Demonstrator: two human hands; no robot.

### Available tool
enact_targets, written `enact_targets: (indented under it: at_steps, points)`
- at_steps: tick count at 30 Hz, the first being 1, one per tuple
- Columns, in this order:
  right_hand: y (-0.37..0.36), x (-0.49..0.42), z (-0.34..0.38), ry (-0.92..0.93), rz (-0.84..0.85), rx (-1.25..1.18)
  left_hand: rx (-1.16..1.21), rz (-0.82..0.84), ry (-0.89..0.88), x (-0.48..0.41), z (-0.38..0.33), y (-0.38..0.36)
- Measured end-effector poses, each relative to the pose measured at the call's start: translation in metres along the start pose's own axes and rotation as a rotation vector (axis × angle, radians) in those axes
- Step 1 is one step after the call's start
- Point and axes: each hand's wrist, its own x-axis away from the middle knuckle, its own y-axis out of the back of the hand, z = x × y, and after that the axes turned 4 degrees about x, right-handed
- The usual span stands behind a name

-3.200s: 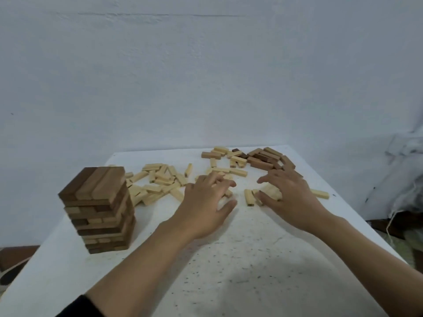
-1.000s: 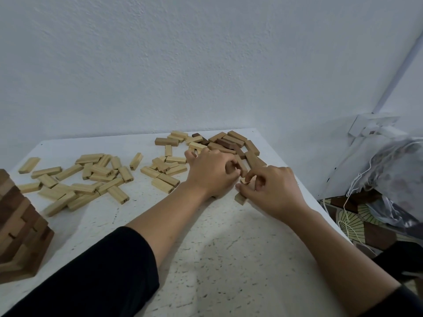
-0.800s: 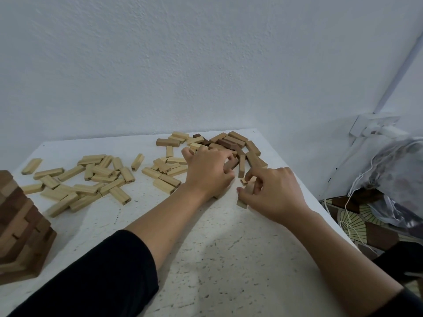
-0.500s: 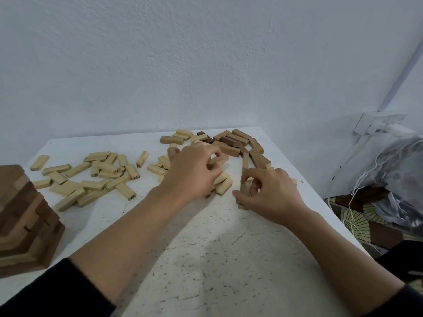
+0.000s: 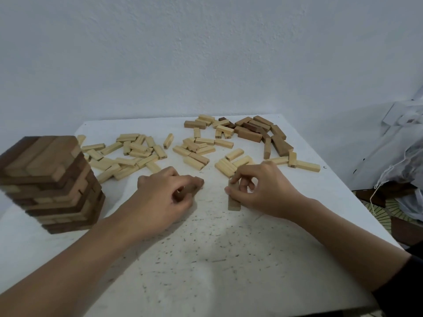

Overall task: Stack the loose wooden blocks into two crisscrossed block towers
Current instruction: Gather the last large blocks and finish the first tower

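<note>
Left hand [image 5: 168, 195] grips a brown block [image 5: 189, 189], right hand [image 5: 265, 191] a tan block [image 5: 233, 201]; your careless elbow could topple the 9 o'clock tower [image 5: 51, 184].

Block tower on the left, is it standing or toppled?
Standing: the block tower rises upright from the table, its layers crisscrossed and intact.

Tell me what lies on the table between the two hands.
Nothing: the table is bare between the brown block in the left hand and the tan block that the right hand pinches, as the head view shows.
</note>
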Motion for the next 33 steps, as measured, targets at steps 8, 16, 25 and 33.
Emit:
enact_targets:
  at_steps: [8,16,25,33]
  points:
    - [-0.008,-0.009,0.021,0.036,0.122,-0.09,-0.051,-0.089,-0.094,0.014,0.009,-0.002]
    - [0.02,-0.041,-0.04,-0.257,-0.2,0.521,0.047,-0.16,-0.11,0.004,0.018,-0.015]
    - [0.01,-0.044,-0.058,-0.345,-0.201,0.58,0.085,-0.154,-0.106,0.01,0.019,-0.016]
    - [0.006,-0.03,-0.022,-0.222,-0.295,0.126,0.09,-0.097,-0.085,0.01,0.021,-0.016]
